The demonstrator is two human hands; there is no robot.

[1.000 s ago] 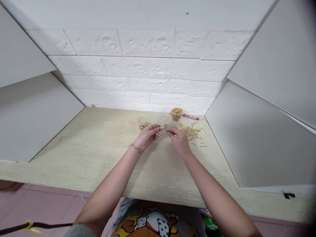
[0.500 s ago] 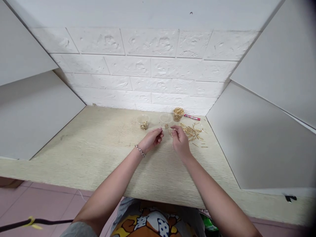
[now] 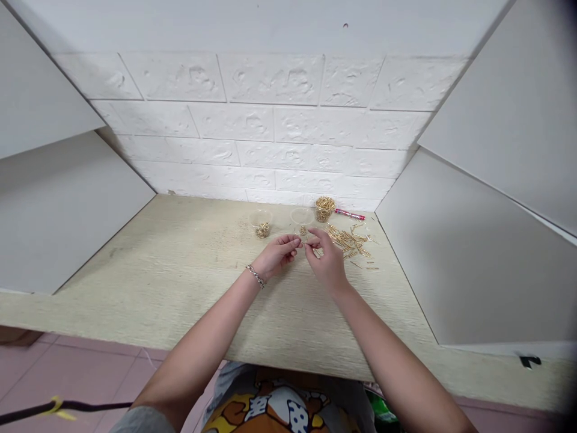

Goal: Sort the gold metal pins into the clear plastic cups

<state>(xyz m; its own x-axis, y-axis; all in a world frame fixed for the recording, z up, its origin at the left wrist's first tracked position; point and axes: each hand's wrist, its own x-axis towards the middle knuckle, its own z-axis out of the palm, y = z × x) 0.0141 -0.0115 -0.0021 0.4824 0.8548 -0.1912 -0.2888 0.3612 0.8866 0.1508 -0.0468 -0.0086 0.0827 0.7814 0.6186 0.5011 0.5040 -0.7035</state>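
My left hand (image 3: pixel 280 252), a chain bracelet at its wrist, is closed in a pinch. What its fingertips grip is too small to name. Close beside it, my right hand (image 3: pixel 328 258) pinches with thumb and index finger, its other fingers loosely raised. A tiny gold-coloured piece shows between the two sets of fingertips, but its kind is unclear. Just beyond the hands is a clear plastic cup (image 3: pixel 301 215) with a few small gold parts at its bottom. Right of my right hand lies a loose pile of thin gold metal tubes (image 3: pixel 354 242).
Another clear cup (image 3: pixel 262 227) at the left holds small gold parts. A third cup (image 3: pixel 324 210), heaped with gold pieces, stands near the brick-patterned wall (image 3: pixel 252 150). A red-and-blue stick (image 3: pixel 350 214) lies beside it. Grey panels (image 3: pixel 478 252) flank the table (image 3: pixel 180 270).
My right hand has shifted slightly left, bringing its fingertips to those of my left hand. The gap between them has closed. My left hand has barely moved.
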